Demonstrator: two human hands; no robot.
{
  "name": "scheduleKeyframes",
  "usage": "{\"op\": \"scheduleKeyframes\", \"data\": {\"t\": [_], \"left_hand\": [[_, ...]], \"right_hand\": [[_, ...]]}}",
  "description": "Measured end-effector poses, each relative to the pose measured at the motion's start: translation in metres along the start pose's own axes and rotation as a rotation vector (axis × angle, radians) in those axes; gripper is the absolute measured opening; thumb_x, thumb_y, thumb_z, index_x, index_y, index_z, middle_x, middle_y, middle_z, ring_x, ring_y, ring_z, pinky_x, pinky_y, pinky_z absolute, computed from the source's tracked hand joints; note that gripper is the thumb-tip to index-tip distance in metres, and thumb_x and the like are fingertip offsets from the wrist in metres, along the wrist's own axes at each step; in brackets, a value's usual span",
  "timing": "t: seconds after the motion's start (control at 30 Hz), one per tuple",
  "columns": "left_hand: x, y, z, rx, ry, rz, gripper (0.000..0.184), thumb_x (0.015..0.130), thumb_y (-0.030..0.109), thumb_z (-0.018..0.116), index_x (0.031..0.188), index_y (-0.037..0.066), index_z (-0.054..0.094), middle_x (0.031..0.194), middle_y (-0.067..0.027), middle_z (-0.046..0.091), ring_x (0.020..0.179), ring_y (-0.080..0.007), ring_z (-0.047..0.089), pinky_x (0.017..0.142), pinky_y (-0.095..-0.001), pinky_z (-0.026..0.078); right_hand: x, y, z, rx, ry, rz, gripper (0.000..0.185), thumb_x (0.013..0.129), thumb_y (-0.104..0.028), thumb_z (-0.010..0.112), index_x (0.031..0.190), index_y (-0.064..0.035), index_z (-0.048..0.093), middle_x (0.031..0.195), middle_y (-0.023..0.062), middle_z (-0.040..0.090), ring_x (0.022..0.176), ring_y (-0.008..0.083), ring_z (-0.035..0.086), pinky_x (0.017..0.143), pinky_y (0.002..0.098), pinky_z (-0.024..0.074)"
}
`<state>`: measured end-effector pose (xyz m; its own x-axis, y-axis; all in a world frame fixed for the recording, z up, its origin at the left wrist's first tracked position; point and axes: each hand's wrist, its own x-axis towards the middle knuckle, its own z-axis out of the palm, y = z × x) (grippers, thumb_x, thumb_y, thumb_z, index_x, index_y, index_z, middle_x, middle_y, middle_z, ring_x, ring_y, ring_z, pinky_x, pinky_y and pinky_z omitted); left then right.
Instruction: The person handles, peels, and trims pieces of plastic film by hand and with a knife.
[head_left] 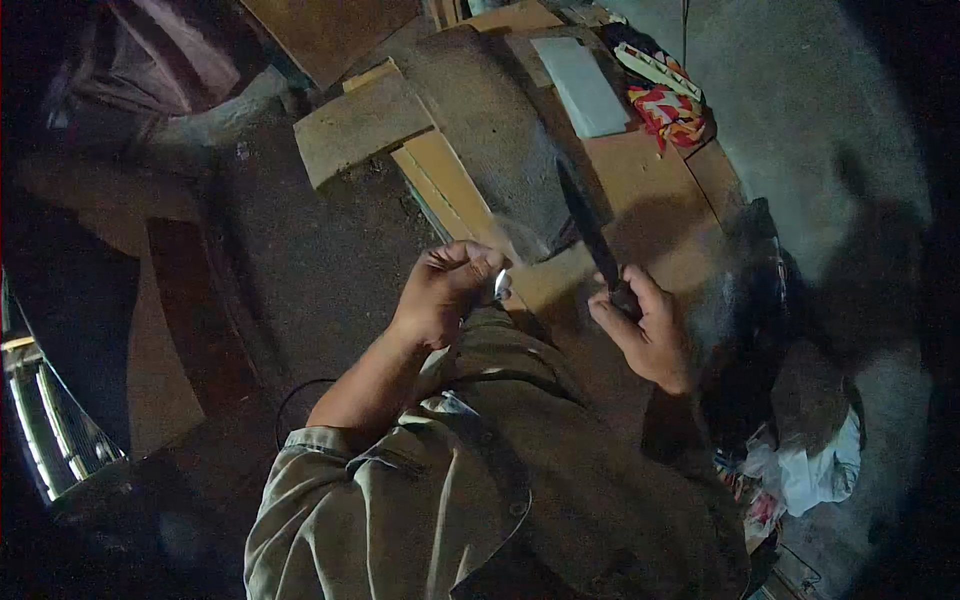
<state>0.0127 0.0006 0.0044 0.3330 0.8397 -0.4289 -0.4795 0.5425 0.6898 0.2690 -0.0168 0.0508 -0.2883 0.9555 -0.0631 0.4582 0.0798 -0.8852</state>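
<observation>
My left hand [455, 290] is closed in a pinch in front of my body, with a small white item [501, 285] showing at its fingertips. To its right, my right hand [648, 330] is wrapped round the handle of a dark knife-like tool [590, 225], whose long blade points up and slightly left. A gap separates the two hands. Something pale and thin, perhaps clear film, shows faintly above my left fingertips; I cannot make it out.
Beyond the hands lie brown boards [365, 125], a yellowish strip [445, 185] and a flat white packet [582, 88]. A red and yellow cloth [668, 115] is at the upper right. White plastic bags [820, 470] lie at the lower right on grey floor.
</observation>
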Motion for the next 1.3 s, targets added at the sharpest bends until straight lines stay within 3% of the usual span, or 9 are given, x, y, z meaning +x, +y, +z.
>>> {"op": "scheduleKeyframes", "data": {"t": [0.17, 0.47, 0.57, 0.8, 0.87, 1.07, 1.2, 1.27, 1.3], "left_hand": [[-0.003, 0.016, 0.0, -0.067, 0.055, 0.144, 0.016, 0.088, 0.017, 0.064, 0.088, 0.001, 0.063, 0.074, -0.0054, 0.064, 0.065, -0.0133, 0.06, 0.058, -0.0263, 0.047], [-0.003, 0.013, -0.004, -0.068, 0.061, 0.162, 0.012, 0.087, 0.014, 0.063, 0.088, 0.002, 0.065, 0.075, -0.006, 0.066, 0.064, -0.012, 0.059, 0.058, -0.025, 0.045], [-0.002, -0.001, -0.006, 0.049, 0.013, 0.117, 0.013, 0.087, 0.012, 0.064, 0.093, 0.0, 0.065, 0.077, -0.0073, 0.066, 0.072, -0.0154, 0.063, 0.069, -0.0275, 0.05], [-0.005, -0.015, -0.001, 0.465, -0.164, 0.189, 0.012, 0.084, 0.009, 0.066, 0.091, -0.001, 0.066, 0.084, -0.0058, 0.067, 0.078, -0.0131, 0.062, 0.073, -0.0282, 0.049], [-0.008, -0.01, 0.007, 0.405, -0.1, 0.097, 0.012, 0.085, 0.008, 0.066, 0.091, -0.002, 0.066, 0.082, -0.0058, 0.067, 0.078, -0.0127, 0.062, 0.073, -0.028, 0.049], [-0.004, -0.018, -0.005, 0.503, -0.238, 0.107, 0.011, 0.087, 0.005, 0.063, 0.094, -0.003, 0.064, 0.083, -0.0062, 0.066, 0.079, -0.0127, 0.062, 0.072, -0.0272, 0.05], [-0.003, -0.022, -0.015, 0.361, -0.264, 0.069, 0.009, 0.086, 0.005, 0.063, 0.09, -0.003, 0.065, 0.082, -0.0071, 0.067, 0.075, -0.0137, 0.063, 0.068, -0.0286, 0.051], [-0.003, -0.018, -0.021, 0.308, -0.294, 0.053, 0.009, 0.086, 0.003, 0.062, 0.093, -0.004, 0.064, 0.082, -0.0069, 0.066, 0.077, -0.0137, 0.063, 0.07, -0.0285, 0.052], [-0.005, -0.013, -0.022, 0.351, -0.324, 0.016, 0.01, 0.086, 0.002, 0.062, 0.094, -0.004, 0.063, 0.084, -0.0076, 0.066, 0.077, -0.0143, 0.063, 0.07, -0.0289, 0.052]], "right_hand": [[-0.016, 0.003, -0.008, -0.081, -0.193, 0.083, 0.025, 0.084, -0.015, 0.066, 0.097, 0.0018, 0.053, 0.075, 0.0104, 0.054, 0.068, 0.0139, 0.052, 0.063, 0.0294, 0.0437], [-0.026, 0.038, 0.005, -0.1, -0.082, 0.07, 0.031, 0.084, -0.018, 0.068, 0.101, 0.0044, 0.054, 0.083, 0.0126, 0.056, 0.076, 0.0153, 0.053, 0.07, 0.0296, 0.0445], [-0.014, 0.02, 0.005, -0.013, -0.149, 0.076, 0.031, 0.085, -0.018, 0.067, 0.103, 0.0028, 0.055, 0.084, 0.0133, 0.056, 0.075, 0.0154, 0.054, 0.07, 0.0294, 0.045], [-0.002, 0.015, 0.011, -0.14, -0.091, 0.01, 0.027, 0.087, -0.019, 0.064, 0.103, 0.0005, 0.055, 0.075, 0.012, 0.056, 0.068, 0.0144, 0.053, 0.065, 0.0307, 0.0459], [-0.003, 0.02, 0.013, -0.137, -0.085, 0.006, 0.037, 0.084, -0.021, 0.068, 0.107, 0.0045, 0.056, 0.087, 0.016, 0.062, 0.075, 0.0211, 0.062, 0.069, 0.0322, 0.0481], [0.01, 0.009, 0.007, -0.433, -0.164, -0.116, 0.035, 0.079, -0.024, 0.071, 0.104, -0.0023, 0.059, 0.082, 0.0153, 0.062, 0.071, 0.0316, 0.061, 0.064, 0.0355, 0.0476], [0.009, 0.013, -0.006, -0.457, -0.164, -0.102, 0.035, 0.079, -0.024, 0.071, 0.104, -0.0027, 0.059, 0.082, 0.0158, 0.062, 0.072, 0.0328, 0.061, 0.065, 0.0365, 0.0477], [0.009, 0.016, -0.015, -0.546, -0.117, -0.087, 0.035, 0.082, -0.032, 0.066, 0.104, -0.005, 0.06, 0.086, 0.0163, 0.065, 0.075, 0.0346, 0.064, 0.064, 0.0404, 0.0497], [0.007, 0.03, -0.01, -0.429, 0.098, -0.015, 0.035, 0.084, -0.031, 0.066, 0.104, -0.0029, 0.06, 0.085, 0.017, 0.066, 0.072, 0.03, 0.066, 0.062, 0.0375, 0.0495]]}}
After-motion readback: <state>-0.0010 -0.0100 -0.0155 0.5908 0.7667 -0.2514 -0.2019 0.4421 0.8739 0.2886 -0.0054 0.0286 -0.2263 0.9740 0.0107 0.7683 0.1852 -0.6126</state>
